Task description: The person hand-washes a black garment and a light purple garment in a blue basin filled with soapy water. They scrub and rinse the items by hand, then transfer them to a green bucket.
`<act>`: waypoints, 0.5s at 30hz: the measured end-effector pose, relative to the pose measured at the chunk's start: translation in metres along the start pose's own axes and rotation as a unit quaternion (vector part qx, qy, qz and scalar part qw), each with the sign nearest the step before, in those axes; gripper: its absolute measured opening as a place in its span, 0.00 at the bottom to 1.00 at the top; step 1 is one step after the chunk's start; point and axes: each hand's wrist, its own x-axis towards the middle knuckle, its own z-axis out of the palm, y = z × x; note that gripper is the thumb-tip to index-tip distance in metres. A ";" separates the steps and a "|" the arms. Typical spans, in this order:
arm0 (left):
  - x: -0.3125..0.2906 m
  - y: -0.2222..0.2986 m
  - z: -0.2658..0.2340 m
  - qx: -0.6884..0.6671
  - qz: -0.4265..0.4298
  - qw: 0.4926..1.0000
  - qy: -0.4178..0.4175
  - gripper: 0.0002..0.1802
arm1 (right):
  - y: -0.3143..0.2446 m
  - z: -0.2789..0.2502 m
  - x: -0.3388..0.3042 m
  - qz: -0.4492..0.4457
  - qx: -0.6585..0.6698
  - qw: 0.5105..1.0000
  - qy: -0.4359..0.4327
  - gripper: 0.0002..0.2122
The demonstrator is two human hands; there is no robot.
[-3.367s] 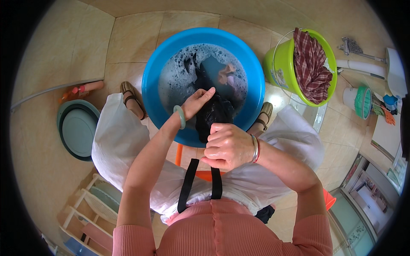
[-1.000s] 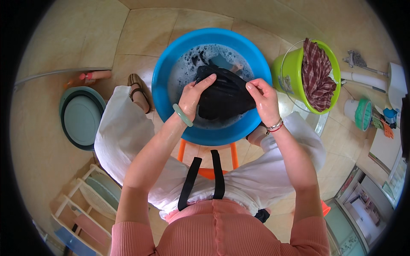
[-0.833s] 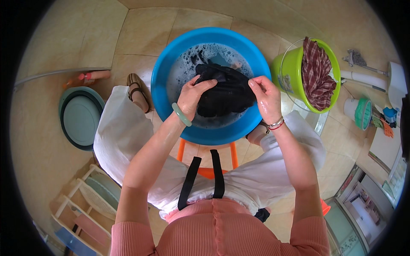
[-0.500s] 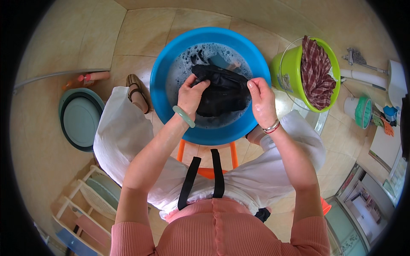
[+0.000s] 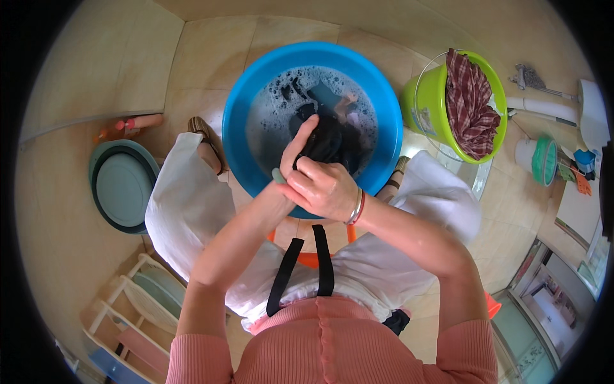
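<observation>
A wet black garment [image 5: 323, 142] hangs bunched in the sudsy water of a round blue basin [image 5: 390, 115]. My left hand [image 5: 299, 142] is at the garment's near left side, one finger stretched along it and the others mostly hidden. Crossing in front of my left wrist, my right hand [image 5: 327, 191] has its fingers curled in against the dark cloth's near edge. What lies inside that fist is partly hidden. Around the garment float foam and other soaked pieces, among them a grey-blue cloth [image 5: 324, 96] and a pinkish one [image 5: 346, 104].
Right of the basin, a lime-green bucket [image 5: 430, 96] holds a maroon checked cloth [image 5: 472, 105]. Stacked basins [image 5: 125, 185] and a pink-capped bottle [image 5: 131, 123] lie along the left wall. A slatted rack [image 5: 144, 291] stands lower left. Orange stool legs [image 5: 350, 234] show below the basin.
The black garment, stretched between both hands before, is now lowered and bunched into the water. My right hand has swung left and down, across my left wrist.
</observation>
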 end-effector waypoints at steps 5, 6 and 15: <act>0.015 -0.011 0.036 -0.052 -0.092 0.948 0.301 0.23 | 0.073 0.013 0.002 0.215 -0.017 0.975 0.042 0.08; 0.016 -0.014 0.032 -0.049 -0.116 0.944 0.305 0.22 | 0.080 0.018 -0.004 0.277 -0.027 0.960 0.037 0.10; 0.028 -0.045 -0.033 0.110 -0.023 0.982 0.154 0.18 | 0.020 0.027 -0.004 0.181 0.019 0.983 0.003 0.07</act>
